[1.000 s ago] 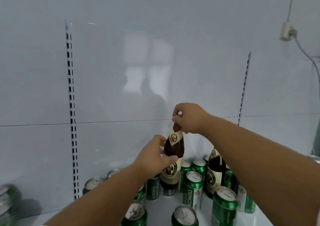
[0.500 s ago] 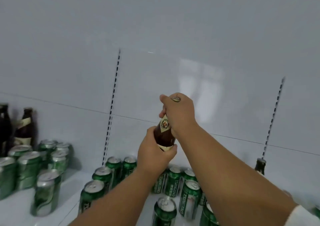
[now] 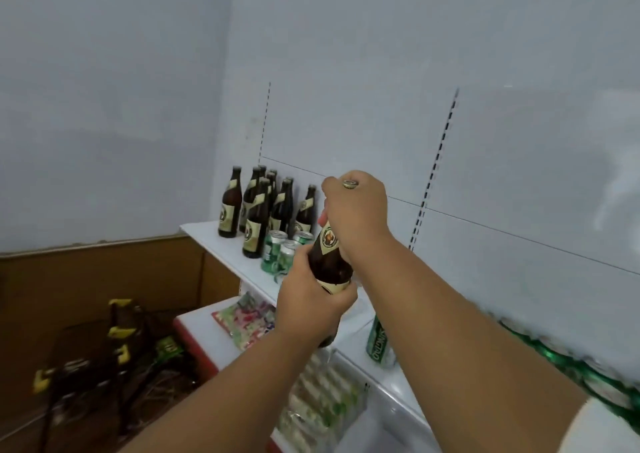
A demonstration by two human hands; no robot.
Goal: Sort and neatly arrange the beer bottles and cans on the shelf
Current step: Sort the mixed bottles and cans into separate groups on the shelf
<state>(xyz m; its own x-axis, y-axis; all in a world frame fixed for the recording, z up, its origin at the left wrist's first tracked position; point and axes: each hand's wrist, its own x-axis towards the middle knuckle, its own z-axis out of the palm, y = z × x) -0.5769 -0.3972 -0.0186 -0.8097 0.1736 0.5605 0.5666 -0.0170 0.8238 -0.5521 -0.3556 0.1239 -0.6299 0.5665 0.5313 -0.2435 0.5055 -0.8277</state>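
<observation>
Brown glass is what you have in both hands: a beer bottle (image 3: pixel 329 262) with a cream label, carried clear of the white shelf (image 3: pixel 221 244) and tilted a little, its neck leaning up toward the right. Your left hand (image 3: pixel 313 305) wraps the lower body from the near side, fingers curled round the label, the forearm rising from the bottom edge. Your right hand (image 3: pixel 356 213) is closed over the neck and cap from above, wrist bent, the forearm running down to the lower right. Behind the bottle, at the far left end of the shelf, a cluster of brown bottles (image 3: pixel 258 210) stands upright, with a few green cans (image 3: pixel 280 253) just in front of them. One green can (image 3: pixel 379 343) stands near the shelf edge under your right forearm, and more green cans (image 3: pixel 568 366) blur along the right.
</observation>
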